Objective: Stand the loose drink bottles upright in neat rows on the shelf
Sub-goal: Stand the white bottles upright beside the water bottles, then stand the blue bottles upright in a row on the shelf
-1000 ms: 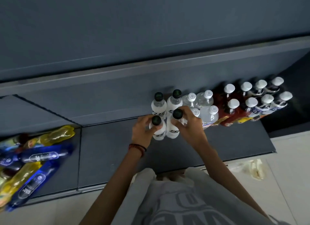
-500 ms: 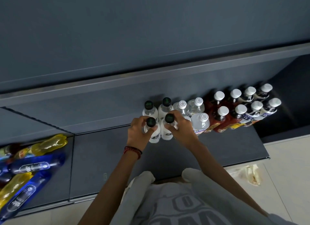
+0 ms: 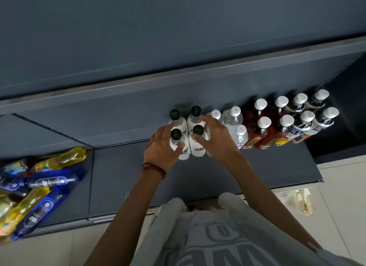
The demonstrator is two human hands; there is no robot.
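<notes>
The dark grey shelf (image 3: 217,176) runs across the middle of the frame. From centre to right stand two upright rows: white bottles with dark caps (image 3: 198,149), clear bottles (image 3: 239,136), red bottles (image 3: 257,135) and dark bottles (image 3: 303,125). At lower left, yellow and blue bottles (image 3: 49,180) lie heaped.

The loose bottles (image 3: 51,179) run off the left edge; labels on the upright bottles (image 3: 259,136) blur.
</notes>
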